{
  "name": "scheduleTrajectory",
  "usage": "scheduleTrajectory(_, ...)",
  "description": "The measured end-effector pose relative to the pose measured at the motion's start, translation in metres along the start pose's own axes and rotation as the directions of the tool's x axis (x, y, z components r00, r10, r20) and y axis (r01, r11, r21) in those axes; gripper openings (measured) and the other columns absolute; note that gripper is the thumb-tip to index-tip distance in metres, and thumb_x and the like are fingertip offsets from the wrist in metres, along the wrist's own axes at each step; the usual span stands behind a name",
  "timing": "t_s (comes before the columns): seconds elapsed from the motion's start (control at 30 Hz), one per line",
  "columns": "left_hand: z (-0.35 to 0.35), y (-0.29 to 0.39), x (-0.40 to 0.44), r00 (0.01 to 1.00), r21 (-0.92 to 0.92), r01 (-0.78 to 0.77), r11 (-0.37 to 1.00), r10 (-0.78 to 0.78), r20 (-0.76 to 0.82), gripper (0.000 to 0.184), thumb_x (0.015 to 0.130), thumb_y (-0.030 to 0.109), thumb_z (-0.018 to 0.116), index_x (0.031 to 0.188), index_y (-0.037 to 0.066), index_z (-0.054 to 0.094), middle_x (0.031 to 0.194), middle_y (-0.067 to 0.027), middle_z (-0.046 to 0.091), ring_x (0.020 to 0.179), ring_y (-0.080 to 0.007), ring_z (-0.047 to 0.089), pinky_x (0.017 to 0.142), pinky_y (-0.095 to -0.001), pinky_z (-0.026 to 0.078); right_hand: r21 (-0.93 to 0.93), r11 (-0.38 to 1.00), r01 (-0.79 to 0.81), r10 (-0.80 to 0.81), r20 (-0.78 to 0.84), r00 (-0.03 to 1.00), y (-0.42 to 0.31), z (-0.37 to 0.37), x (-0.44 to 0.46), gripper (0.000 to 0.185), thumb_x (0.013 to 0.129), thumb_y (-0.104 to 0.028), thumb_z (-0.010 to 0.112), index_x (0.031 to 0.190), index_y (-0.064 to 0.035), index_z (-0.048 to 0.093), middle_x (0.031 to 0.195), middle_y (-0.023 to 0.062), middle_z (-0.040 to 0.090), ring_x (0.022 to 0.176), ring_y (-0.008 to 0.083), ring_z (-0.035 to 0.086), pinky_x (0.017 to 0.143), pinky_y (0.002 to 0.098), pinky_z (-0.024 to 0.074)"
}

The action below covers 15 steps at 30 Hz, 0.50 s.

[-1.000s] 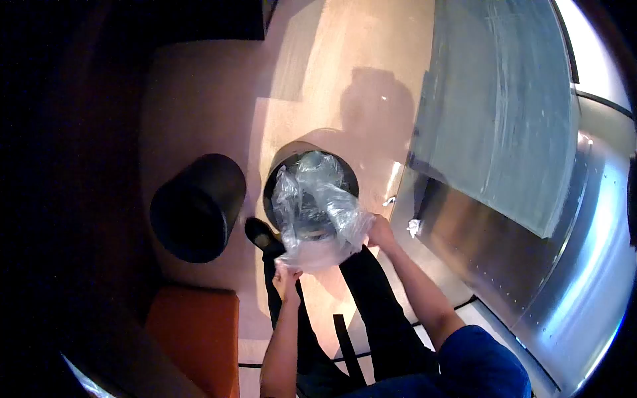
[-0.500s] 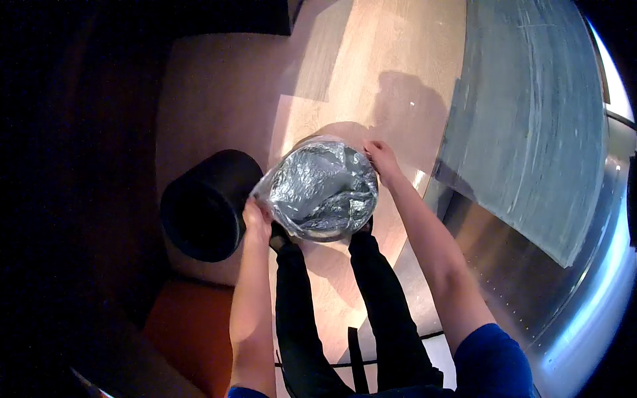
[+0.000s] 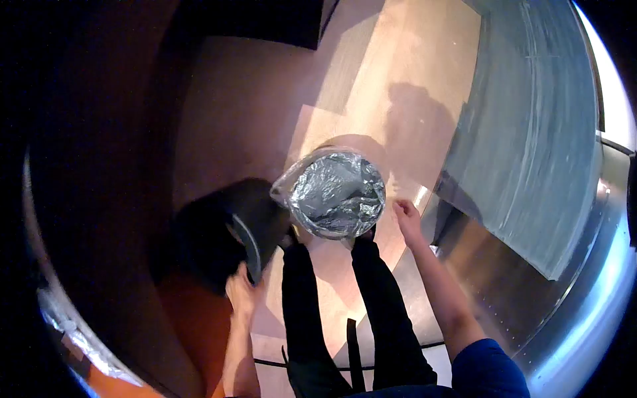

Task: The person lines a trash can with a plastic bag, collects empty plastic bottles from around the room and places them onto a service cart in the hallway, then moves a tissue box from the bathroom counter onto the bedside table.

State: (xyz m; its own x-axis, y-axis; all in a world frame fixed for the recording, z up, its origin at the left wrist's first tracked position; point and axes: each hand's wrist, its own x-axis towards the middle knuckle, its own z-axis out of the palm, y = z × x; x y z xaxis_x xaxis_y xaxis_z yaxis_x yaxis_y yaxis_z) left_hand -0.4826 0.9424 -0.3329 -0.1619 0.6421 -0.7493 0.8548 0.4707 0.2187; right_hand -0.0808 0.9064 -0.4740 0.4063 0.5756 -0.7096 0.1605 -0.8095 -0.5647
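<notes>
A round bin lined with a clear plastic bag (image 3: 337,196) stands on the floor in front of my feet, the bag folded over its rim and bunched at the left. To its left is a dark cylindrical bin (image 3: 265,209), blurred and tilted. My left hand (image 3: 242,286) is at that bin's near rim, fingers bent round the edge. My right hand (image 3: 405,211) hangs in the air just right of the lined bin, its fingers curled together and touching nothing visible.
An orange-red seat (image 3: 192,325) is at the lower left. A grey-green streaked panel (image 3: 531,132) and a shiny metal surface (image 3: 570,331) lie on the right. A dark block (image 3: 265,20) is at the top. My legs are below the lined bin.
The bag, earlier loose and crumpled, now covers the rim. My left hand has left the bag and moved down-left to the dark bin, which has shifted. My right hand has drawn back from the bag.
</notes>
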Motion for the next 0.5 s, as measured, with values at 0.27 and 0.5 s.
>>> scheduleTrajectory(0.27, -0.068, 0.033, -0.203, 0.968, 0.183, -0.206, 0.961, 0.172, 0.185, 0.03, 0.055, 0.013, 0.071, 0.083, 0.007, 0.061, 0.074, -0.0124, 0.063, 0.073, -0.028, 0.061, 0.071, -0.0375, 0.042, -0.194, 0.93, -0.314, 0.353, 0.22, 0.909, 0.031, -0.051, -0.096, 0.023, 0.087, -0.023, 0.056, 0.099, -0.0034, 0.056, 0.085, 0.0059, 0.061, 0.075, 0.0156, 0.061, 0.061, 0.0278, 0.047)
scheduleTrajectory(0.5, -0.067, 0.139, -0.148, 0.859, 0.043, -0.502, 0.864, 0.491, 0.147, 0.026, 0.063, 0.012, 0.066, 0.087, 0.008, 0.059, 0.073, -0.0115, 0.061, 0.071, -0.0284, 0.06, 0.069, -0.0392, 0.046, -0.149, 0.933, -0.328, 0.359, 0.302, 0.883, 0.024, -0.062, -0.115, 0.023, 0.087, -0.023, 0.055, 0.092, -0.0009, 0.056, 0.079, 0.0069, 0.062, 0.068, 0.015, 0.061, 0.057, 0.0274, 0.0471)
